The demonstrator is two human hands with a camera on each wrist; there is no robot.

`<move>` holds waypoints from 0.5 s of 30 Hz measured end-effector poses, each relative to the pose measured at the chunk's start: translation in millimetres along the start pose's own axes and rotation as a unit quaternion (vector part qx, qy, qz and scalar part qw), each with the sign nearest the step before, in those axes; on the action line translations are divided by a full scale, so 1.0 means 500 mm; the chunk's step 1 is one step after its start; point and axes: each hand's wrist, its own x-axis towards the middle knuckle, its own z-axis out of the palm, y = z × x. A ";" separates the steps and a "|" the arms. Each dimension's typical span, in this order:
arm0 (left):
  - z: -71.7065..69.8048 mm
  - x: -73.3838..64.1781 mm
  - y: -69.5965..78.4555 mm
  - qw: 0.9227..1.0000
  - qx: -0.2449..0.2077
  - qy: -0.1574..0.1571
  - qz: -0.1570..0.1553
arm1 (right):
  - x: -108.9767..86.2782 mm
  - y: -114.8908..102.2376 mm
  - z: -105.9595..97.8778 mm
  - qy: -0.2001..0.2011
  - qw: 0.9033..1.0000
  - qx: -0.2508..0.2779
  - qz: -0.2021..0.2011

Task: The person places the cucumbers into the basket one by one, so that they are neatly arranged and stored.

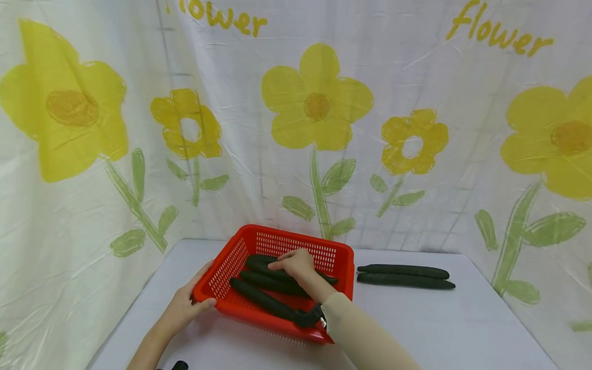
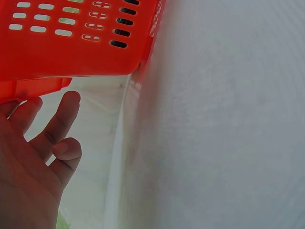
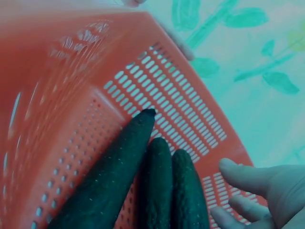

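Note:
A red plastic basket (image 1: 277, 321) with slotted walls stands on the table, with several dark green cucumbers (image 1: 263, 299) lying lengthwise in it. At its front left corner my left hand (image 1: 185, 303) holds the rim, thumb at the front and fingers along the left side. The left wrist view shows fingers (image 2: 64, 114) under the rim. Over the rear cucumbers, inside the basket, is my right hand (image 1: 296, 263). Seen from the right wrist, its thumb and fingers are spread with nothing between them, beside the nearest cucumber (image 3: 190, 191).
Two more cucumbers (image 1: 404, 280) lie side by side on the white table (image 1: 407, 318), to the right of the basket. A white curtain (image 1: 240, 169) with painted yellow flowers hangs behind the table. The right wrist carries a black device (image 1: 307, 317) above the basket's front edge.

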 end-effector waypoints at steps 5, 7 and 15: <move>-0.002 -0.001 0.005 1.000 0.001 -0.002 0.002 | 0.000 -0.008 -0.004 0.001 1.000 0.018 -0.016; -0.003 -0.002 0.007 1.000 0.002 -0.003 0.002 | -0.001 -0.014 -0.008 0.004 0.999 0.018 -0.027; -0.003 -0.001 0.008 1.000 -0.002 -0.001 -0.002 | -0.002 -0.033 -0.058 -0.005 0.999 0.039 -0.023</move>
